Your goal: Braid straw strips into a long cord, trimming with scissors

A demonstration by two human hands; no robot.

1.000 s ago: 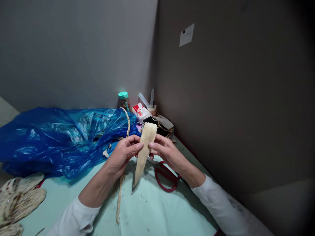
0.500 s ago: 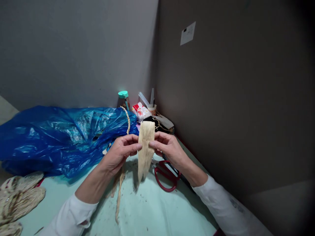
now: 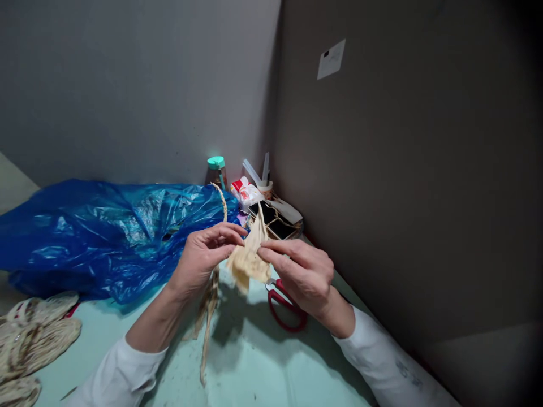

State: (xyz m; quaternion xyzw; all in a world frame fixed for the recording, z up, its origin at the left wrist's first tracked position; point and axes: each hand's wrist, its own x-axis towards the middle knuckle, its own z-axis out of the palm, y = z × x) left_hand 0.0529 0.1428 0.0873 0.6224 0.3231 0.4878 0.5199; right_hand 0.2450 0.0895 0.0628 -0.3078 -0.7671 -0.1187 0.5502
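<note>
A pale dried corn husk [image 3: 257, 234] is held up between my two hands over the table. Its narrow end points up and away, and its wide, ragged end hangs towards me. The thumb and fingertips of my left hand [image 3: 207, 254] close on its left edge. My right hand [image 3: 303, 274] pinches it from the right, thumb and index finger together. Below my right hand lie red-handled scissors [image 3: 280, 316], partly covered by it. A braided cord [image 3: 221, 200] and loose husk strips [image 3: 207, 322] show beyond and below my left hand.
A large blue plastic bag [image 3: 106, 237] fills the left back. Woven slippers [image 3: 38, 339] lie at the left edge. In the far corner stand a jar with a teal lid [image 3: 216, 164], a red-and-white packet [image 3: 246, 192], a cup [image 3: 266, 188] and a dark phone-like slab [image 3: 282, 229].
The husk has been turned over: its pointed end, which hung down, now points up, and its wide end is below. My right hand has rotated over it. The view has shifted slightly.
</note>
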